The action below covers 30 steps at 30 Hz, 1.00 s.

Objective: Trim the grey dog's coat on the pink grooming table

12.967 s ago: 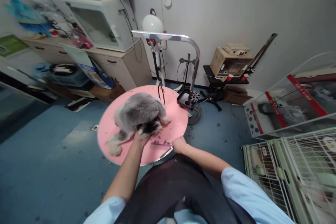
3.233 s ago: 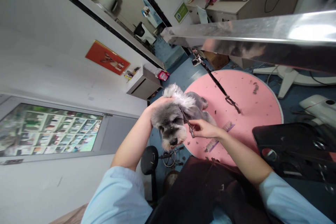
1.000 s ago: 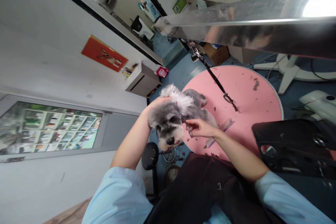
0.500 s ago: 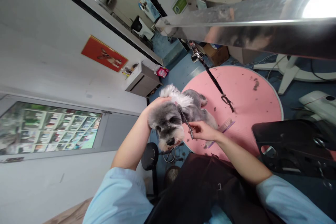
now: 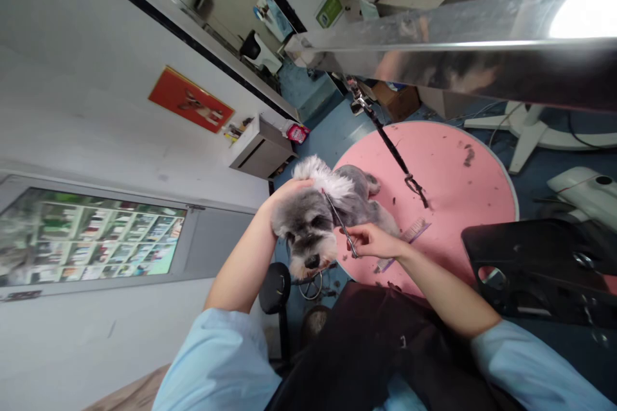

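A grey and white dog (image 5: 306,225) is at the left edge of a round pink grooming table (image 5: 448,167), its face toward me. My left hand (image 5: 288,191) is wrapped around the back of its head, with the fingertips in the fur; part of the hand is hidden there. In my right hand (image 5: 371,241) is a pair of scissors (image 5: 340,221), gripped at the finger rings. Its slim blades point up beside the dog's cheek and ear and look nearly together. Behind the right wrist, a comb (image 5: 414,231) with a purple spine lies on the table, partly covered.
A black strap (image 5: 393,148) hangs from a shiny metal bar (image 5: 434,45) across the upper right. Dark hair clippings (image 5: 468,155) are scattered on the tabletop. At the right is a black panel (image 5: 525,263) with cut-outs. A black stool seat (image 5: 275,288) stands below the dog.
The scissor blades have come closer together, and their handles have shifted slightly. My left hand and the dog's head have stayed nearly in place.
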Motion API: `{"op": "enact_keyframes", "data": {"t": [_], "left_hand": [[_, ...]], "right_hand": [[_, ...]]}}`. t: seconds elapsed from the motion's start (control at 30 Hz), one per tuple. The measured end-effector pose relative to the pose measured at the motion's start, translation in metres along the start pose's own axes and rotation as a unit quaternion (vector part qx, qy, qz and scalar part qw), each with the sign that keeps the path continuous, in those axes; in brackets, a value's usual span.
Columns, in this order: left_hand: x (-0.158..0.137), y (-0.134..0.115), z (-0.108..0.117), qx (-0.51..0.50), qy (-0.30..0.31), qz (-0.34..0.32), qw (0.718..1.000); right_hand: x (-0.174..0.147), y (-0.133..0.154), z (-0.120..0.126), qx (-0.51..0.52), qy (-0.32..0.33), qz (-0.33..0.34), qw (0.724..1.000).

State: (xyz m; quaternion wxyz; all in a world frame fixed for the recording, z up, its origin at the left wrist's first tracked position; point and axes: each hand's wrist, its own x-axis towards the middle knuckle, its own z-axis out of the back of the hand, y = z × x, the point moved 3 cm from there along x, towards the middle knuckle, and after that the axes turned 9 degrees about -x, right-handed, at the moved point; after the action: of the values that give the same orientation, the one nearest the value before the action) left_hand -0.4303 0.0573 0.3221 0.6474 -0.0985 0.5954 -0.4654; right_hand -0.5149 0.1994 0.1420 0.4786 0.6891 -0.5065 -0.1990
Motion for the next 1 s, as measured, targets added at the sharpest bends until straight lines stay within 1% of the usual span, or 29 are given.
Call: {"op": "enact_keyframes", "data": {"t": [0.13, 0.3, 0.47, 0.6, 0.73, 0.87, 1.0], "left_hand": [[0.000, 0.000, 0.000, 0.006, 0.010, -0.017, 1.000], [0.000, 0.003, 0.001, 0.001, 0.008, -0.014, 1.000], [0.003, 0.005, 0.002, -0.001, 0.024, -0.017, 1.000], [0.007, 0.007, 0.006, -0.013, 0.029, -0.019, 0.999], [0.009, 0.007, 0.007, 0.006, 0.040, -0.025, 0.999], [0.012, 0.006, 0.011, 0.037, 0.035, -0.043, 0.998], [0.015, 0.006, 0.013, 0.043, 0.032, -0.054, 0.997]], "right_hand": [[-0.002, -0.006, -0.001, 0.004, -0.004, 0.008, 1.000], [-0.001, -0.013, -0.003, -0.009, -0.006, 0.006, 1.000], [-0.002, -0.017, -0.007, -0.017, -0.014, 0.026, 0.999], [-0.003, -0.016, -0.009, -0.024, -0.024, 0.026, 0.999], [-0.003, -0.013, -0.010, -0.035, -0.030, 0.032, 0.998], [-0.002, -0.013, -0.010, -0.023, -0.031, 0.033, 0.999], [-0.001, -0.016, -0.010, -0.025, -0.038, 0.031, 0.998]]}}
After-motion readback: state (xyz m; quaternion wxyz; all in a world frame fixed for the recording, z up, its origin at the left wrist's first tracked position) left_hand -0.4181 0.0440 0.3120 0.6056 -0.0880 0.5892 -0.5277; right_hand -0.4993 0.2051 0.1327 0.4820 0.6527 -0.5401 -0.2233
